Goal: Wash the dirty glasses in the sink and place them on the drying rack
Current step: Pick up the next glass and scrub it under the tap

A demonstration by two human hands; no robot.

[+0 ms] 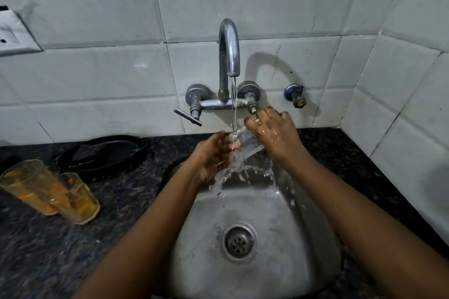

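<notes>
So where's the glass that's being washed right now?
The clear glass is above the back of the sink, tilted under the tap's stream, held between the left hand and the right hand.

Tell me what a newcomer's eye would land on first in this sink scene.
First, the two hands at the centre: the left hand and right hand hold a clear glass tilted under the stream from the chrome tap, with water splashing into the steel sink below. Next, on the dark counter at the left, stand two glasses with orange residue.
</notes>
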